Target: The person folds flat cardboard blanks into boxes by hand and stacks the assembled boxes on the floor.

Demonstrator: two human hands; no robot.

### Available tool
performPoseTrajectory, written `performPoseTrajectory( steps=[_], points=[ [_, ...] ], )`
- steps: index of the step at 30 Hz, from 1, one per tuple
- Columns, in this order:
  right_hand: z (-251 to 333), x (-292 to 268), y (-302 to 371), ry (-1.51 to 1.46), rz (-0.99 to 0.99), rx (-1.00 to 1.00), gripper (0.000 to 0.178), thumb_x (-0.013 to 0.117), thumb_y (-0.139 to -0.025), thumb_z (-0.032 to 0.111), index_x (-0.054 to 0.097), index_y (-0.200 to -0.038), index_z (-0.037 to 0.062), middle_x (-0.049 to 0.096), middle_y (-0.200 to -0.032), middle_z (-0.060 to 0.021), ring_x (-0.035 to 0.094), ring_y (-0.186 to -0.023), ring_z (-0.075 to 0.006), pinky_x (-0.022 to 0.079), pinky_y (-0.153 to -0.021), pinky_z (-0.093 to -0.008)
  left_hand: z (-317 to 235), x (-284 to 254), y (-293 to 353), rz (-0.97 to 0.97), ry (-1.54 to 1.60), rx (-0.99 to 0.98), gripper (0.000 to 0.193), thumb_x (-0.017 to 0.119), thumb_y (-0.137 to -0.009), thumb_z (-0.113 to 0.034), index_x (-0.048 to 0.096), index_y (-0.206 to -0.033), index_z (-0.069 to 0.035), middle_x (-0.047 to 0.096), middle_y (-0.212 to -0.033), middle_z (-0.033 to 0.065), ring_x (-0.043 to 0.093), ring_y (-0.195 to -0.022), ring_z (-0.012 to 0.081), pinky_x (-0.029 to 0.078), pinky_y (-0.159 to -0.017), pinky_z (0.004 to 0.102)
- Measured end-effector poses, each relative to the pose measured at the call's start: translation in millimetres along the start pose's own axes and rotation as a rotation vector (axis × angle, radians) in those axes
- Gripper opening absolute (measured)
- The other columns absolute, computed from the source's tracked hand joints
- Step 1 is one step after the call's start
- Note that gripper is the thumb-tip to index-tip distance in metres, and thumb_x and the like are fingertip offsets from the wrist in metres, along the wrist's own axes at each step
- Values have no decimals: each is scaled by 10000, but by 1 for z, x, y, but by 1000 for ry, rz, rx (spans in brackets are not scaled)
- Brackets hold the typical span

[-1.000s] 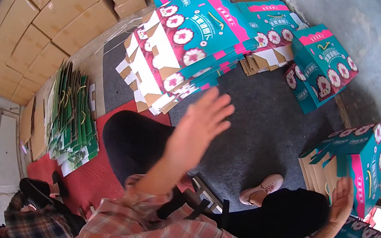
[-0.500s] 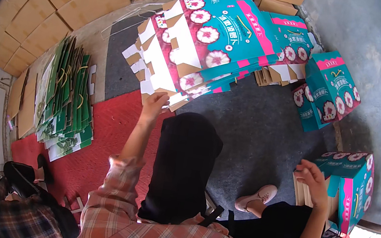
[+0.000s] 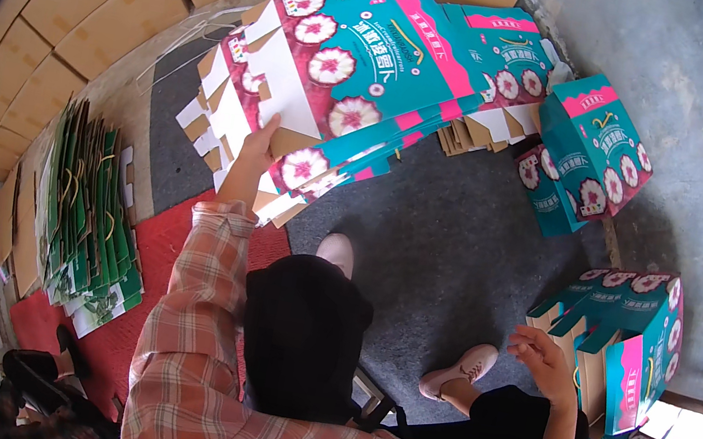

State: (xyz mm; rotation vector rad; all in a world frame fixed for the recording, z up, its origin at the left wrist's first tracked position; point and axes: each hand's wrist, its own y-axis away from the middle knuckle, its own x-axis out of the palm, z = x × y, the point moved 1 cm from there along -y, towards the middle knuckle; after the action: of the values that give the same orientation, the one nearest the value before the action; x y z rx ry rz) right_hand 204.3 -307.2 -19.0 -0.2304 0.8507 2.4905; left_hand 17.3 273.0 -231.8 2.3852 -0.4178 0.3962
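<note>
A stack of flattened teal and pink cartons (image 3: 370, 55), printed with round white slices, lies in front of me on the far side. My left hand (image 3: 257, 152) is at its near left side, closed at a white and brown flap of the top carton; some of its fingers are hidden. My right hand (image 3: 544, 359) hovers over the floor at the right, empty, with its fingers loosely bent and apart. The nearest thing to it is a teal carton (image 3: 648, 362) with opened flaps, just to its right.
Another folded-up teal carton (image 3: 599, 159) stands by the grey wall. Brown boxes (image 3: 89, 8) are piled at the far left. Green flat cartons (image 3: 97, 214) lean in a bundle beside the red mat (image 3: 169, 254). A person (image 3: 57, 394) is at the lower left.
My left hand has moved farther forward, from the stack's near corner onto the flap. My right hand has come slightly down and left. The whole view has shifted.
</note>
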Motion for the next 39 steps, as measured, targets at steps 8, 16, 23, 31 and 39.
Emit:
performPoseTrajectory(
  steps=[8,16,23,31,39],
  points=[
    [8,2,3,9,6,-54,348,555,-950,144,505,-1258,-10,615,-1111,-104,603,-1013,-155,473,-885,-283,-47,63,55,443,-120,101,413,601,-886,-171,478,-1247,-14,597,-1167,120,611,-1049,249,512,-889,384],
    [8,-2,20,-49,-46,-123,339,553,-950,141,508,-1252,-5,619,-1108,-108,607,-1001,-158,477,-877,-279,-87,149,196,530,-221,334,428,652,-859,-141,512,-1233,12,610,-1144,103,596,-1044,208,483,-898,349],
    [38,-8,35,-86,-247,-280,329,555,-949,148,519,-1234,-14,619,-1113,-110,604,-1012,-164,472,-890,-285,-76,194,334,745,-534,303,441,673,-853,-204,535,-1200,31,642,-1037,95,637,-888,178,517,-750,299],
    [111,18,-5,-86,-343,-366,923,660,-857,429,138,-1467,-27,416,-1363,-245,518,-1166,-247,449,-922,-332,68,197,411,1018,-892,248,362,544,-845,-156,554,-1173,-1,599,-1113,183,599,-1010,288,463,-881,370],
    [31,33,-42,152,-287,-92,1023,640,-765,543,185,-1419,-99,477,-1272,-340,509,-1189,-401,399,-993,-401,135,195,408,1037,-1253,278,400,505,-883,-304,589,-1159,-27,413,-1315,240,388,-1261,373,347,-1034,403]
  ],
)
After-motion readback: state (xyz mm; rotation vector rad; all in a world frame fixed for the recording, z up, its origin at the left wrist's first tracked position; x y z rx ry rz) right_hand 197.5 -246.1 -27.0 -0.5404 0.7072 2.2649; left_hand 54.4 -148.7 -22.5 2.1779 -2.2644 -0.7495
